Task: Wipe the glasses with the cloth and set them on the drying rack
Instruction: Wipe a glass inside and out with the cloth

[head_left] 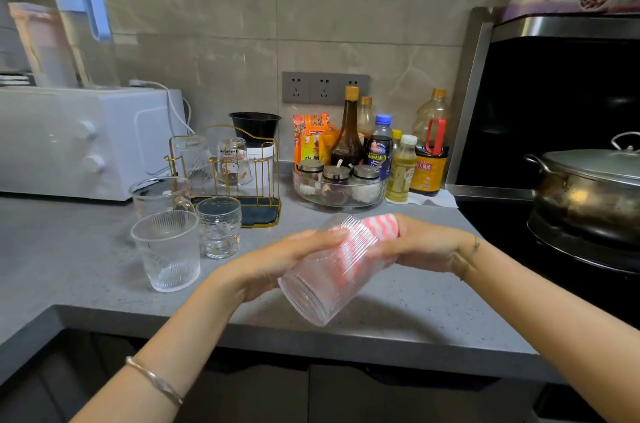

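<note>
Left fingers (325, 235) clasped over the tilted ribbed glass (311, 298), right fingers (410, 240) bunched on the cloth (381, 227) pushed into its mouth, seemingly; held in front and right of the drying rack (263, 215). Mid-wipe, inside. Next: withdraw cloth, invert glass, seat on a free rack peg.

A home kitchen: grey countertop (86, 270), tiled wall, condiment bottles (348, 142), toaster oven (69, 142), pot (588, 190) on stove.

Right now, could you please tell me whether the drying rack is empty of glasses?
No, a ribbed glass and a printed glass sit upside down on the drying rack.
</note>
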Demonstrator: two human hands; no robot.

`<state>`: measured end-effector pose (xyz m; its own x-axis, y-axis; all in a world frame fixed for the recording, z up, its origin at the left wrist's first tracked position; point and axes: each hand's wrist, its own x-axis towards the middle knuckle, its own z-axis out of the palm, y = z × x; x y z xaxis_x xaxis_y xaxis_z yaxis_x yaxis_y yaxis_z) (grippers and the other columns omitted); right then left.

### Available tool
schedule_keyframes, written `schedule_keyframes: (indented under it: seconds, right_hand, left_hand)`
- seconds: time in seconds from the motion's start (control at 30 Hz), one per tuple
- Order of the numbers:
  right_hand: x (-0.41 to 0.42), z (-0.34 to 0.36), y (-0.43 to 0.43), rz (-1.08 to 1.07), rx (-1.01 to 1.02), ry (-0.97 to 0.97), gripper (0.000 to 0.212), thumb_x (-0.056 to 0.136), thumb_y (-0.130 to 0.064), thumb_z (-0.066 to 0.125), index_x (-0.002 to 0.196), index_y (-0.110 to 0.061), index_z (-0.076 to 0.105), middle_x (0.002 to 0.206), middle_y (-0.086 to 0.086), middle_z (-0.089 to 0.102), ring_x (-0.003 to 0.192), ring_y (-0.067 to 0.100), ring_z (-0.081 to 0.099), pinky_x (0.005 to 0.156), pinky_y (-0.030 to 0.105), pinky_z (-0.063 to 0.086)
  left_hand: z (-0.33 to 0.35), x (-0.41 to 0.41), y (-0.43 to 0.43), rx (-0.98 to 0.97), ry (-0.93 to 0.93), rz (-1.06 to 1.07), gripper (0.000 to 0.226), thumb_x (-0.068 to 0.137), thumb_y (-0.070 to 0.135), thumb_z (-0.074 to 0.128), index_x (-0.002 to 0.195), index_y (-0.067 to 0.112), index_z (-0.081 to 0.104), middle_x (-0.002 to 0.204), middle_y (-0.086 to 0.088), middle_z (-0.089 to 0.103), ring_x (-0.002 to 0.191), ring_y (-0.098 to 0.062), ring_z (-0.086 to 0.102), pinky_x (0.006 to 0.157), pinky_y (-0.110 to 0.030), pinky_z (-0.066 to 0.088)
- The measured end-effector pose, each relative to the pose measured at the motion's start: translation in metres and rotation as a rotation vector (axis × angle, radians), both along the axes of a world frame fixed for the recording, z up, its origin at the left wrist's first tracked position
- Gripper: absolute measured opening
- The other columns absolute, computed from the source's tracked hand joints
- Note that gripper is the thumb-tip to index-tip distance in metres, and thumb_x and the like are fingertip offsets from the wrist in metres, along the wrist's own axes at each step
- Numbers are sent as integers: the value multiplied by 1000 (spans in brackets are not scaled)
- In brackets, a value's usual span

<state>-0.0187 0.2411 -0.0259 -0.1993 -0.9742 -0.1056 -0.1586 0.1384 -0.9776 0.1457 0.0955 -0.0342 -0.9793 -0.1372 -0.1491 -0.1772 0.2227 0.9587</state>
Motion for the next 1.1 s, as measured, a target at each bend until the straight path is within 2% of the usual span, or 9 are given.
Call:
schedule_keyframes:
  seconds: [0.07,0.17,0.33,0.53,0.67,0.73,0.83,1.0,1.1]
  right_hand:
    - [-3,-3,1,-106,-53,-84,28,80,-14,72,108,-15,67,103,4,71,90,15,66,77,27,53]
    - [-1,-6,-1,-229,-100,-197,19,84,-20,58,102,-17,64,87,0,74,76,10,69,67,23,56]
    - [-8,-6,0,-474,-203,-280,40,74,-35,64,109,-18,62,96,4,75,89,18,69,81,33,53]
    - [11,-10,-3,-618,-409,-275,31,93,-43,46,111,-21,59,109,0,70,100,12,66,82,27,50]
    - [44,-13,-6,-550,-488,68,33,90,-49,36,107,-34,59,107,-17,64,95,-7,61,91,19,49]
    - [62,-19,-9,-474,-601,301,42,93,-42,30,126,-29,54,123,-21,60,105,-14,56,96,11,43]
    - [65,-37,-14,-403,-735,768,46,101,-39,27,143,-23,39,152,-10,36,141,6,29,115,27,26]
    - [48,-54,-17,-442,-765,1373,46,105,-32,21,146,-12,30,156,3,24,147,24,16,120,40,11]
    - [46,-65,-16,-421,-779,1468,45,105,-32,24,144,-11,31,155,-2,24,147,22,18,120,38,13]
  left_hand:
    - [3,2,0,-31,22,27,45,74,58,53,113,37,58,107,18,68,89,5,67,78,-16,48]
    - [2,0,-2,-100,45,73,64,75,66,60,130,35,52,127,14,59,109,2,57,90,-22,39]
    - [-3,-4,-6,-132,40,236,75,72,64,59,136,30,42,129,15,47,112,-6,47,91,-27,30]
    - [-12,-15,0,436,60,397,78,67,63,70,129,19,53,116,-4,68,92,-19,70,64,-30,56]
    - [-6,-24,16,793,93,390,55,84,59,56,103,9,68,87,-15,74,72,-25,72,65,-35,59]
    - [-2,-27,19,964,102,389,61,89,60,52,96,2,68,80,-18,73,63,-26,72,58,-34,59]
    - [1,-30,21,1073,109,316,63,87,62,55,114,6,69,99,-15,73,76,-27,73,66,-34,61]
    - [-1,-29,25,1191,57,418,61,86,57,59,118,5,64,82,-19,73,61,-31,71,47,-33,56]
    - [0,-30,24,1175,46,464,70,86,65,51,105,0,67,85,-23,73,74,-33,70,64,-41,54]
